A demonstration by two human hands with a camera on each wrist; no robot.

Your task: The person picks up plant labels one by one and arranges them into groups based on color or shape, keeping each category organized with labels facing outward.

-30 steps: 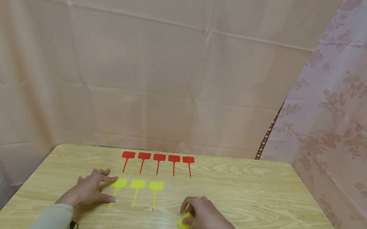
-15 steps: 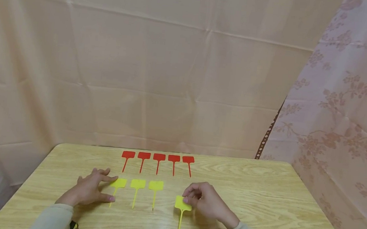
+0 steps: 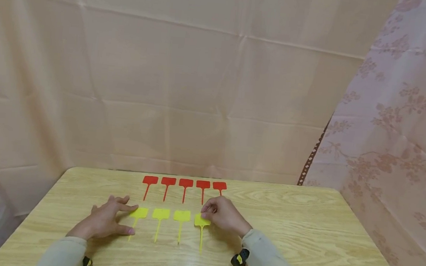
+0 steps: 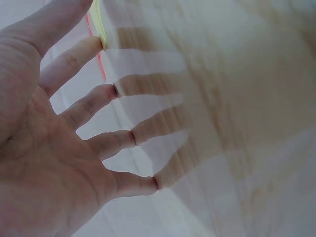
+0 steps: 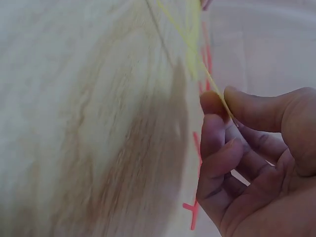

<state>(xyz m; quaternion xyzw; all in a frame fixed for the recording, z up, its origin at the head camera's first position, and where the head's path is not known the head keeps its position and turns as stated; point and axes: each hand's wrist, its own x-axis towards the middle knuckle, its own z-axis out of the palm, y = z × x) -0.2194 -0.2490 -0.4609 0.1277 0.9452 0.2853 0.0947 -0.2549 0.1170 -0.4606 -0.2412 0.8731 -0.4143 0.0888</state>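
Note:
My right hand (image 3: 226,215) pinches a yellow T-shaped plant label (image 3: 202,222) by the head's upper right corner, at the right end of a row of similar yellow labels. In the right wrist view the held label (image 5: 213,84) shows edge-on between thumb and fingers, tilted over the table. With fingers spread, my left hand (image 3: 106,219) rests on the table; its index fingertip and thumb tip touch the leftmost yellow label (image 3: 140,213). Two more yellow labels lie between, a middle one (image 3: 160,214) and another (image 3: 182,215) nearer the right hand.
Behind the yellow row lies a row of several red plant labels (image 3: 186,183), near the far edge of the wooden table (image 3: 286,208). The rightmost red label's stem is partly covered by my right hand. A beige curtain (image 3: 202,85) hangs behind, a floral one (image 3: 402,125) at right.
My right hand has carried its yellow label forward and left, turning it so the stem points toward me, in line with the others. My left hand has stayed in place.

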